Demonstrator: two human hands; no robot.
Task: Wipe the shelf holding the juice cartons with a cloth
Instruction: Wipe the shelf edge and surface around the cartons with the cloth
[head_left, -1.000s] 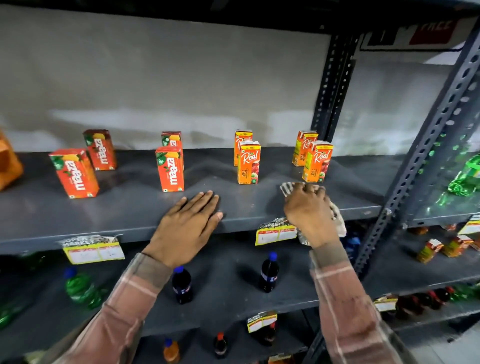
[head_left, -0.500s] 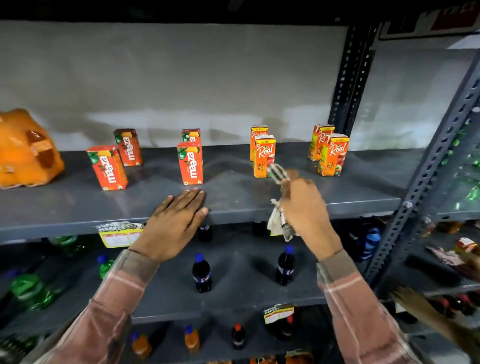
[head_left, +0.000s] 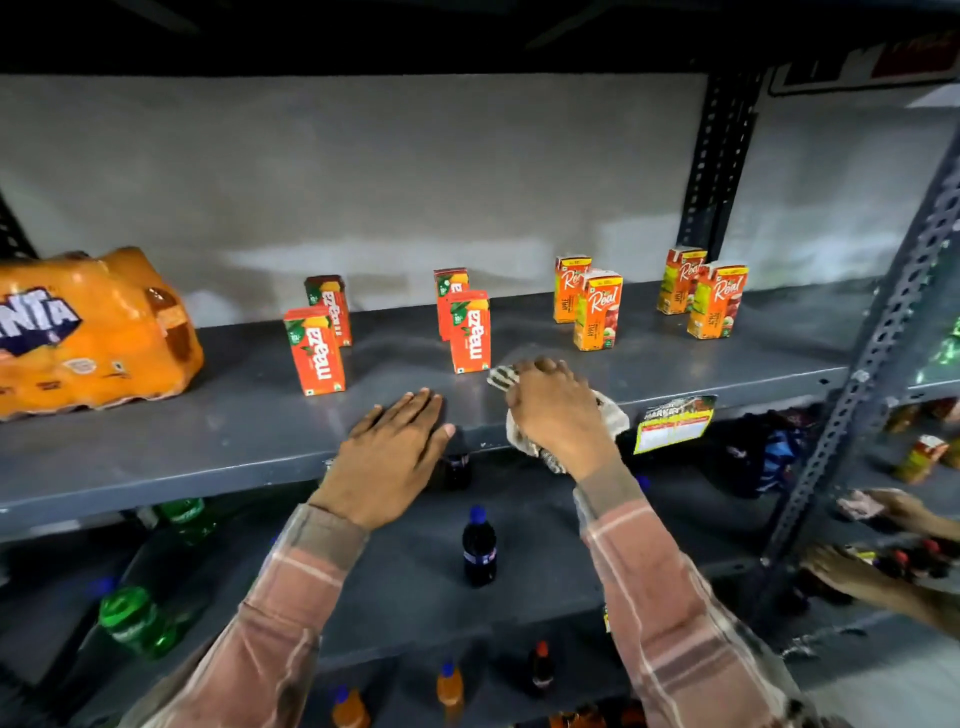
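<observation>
1. Nearest, two plaid sleeves (head_left: 670, 597) reaching up and forward from below toward the front lip of the shelf (head_left: 156, 447).
2. Left hand (head_left: 387, 457) laid flat and palm down on that lip, fingers together and stretched forward, holding nothing; most likely a brace to steady the body during the reach.
3. Just to its right, right hand (head_left: 558, 410) cupped knuckles-up and clamped on a crumpled checked cloth (head_left: 608, 415), pressed onto the shelf edge; cloth bunched under the palm, spilling out beyond the fingertips and down over the lip, presumably for a firm wiping pad.
4. Right of that hand, a price tag (head_left: 672, 422) hanging on the shelf front.
5. Just beyond the right fingertips, the front Maaza carton (head_left: 470, 332), upright and apart from the cloth; another Maaza pair (head_left: 317, 348) further left.
6. Beyond and right, four Real cartons (head_left: 597, 309) in two pairs, upright and spaced, leaving bare lanes for the cloth.
7. Far left of the left hand, a shrink-wrapped Fanta pack (head_left: 98, 332) on the same shelf.
</observation>
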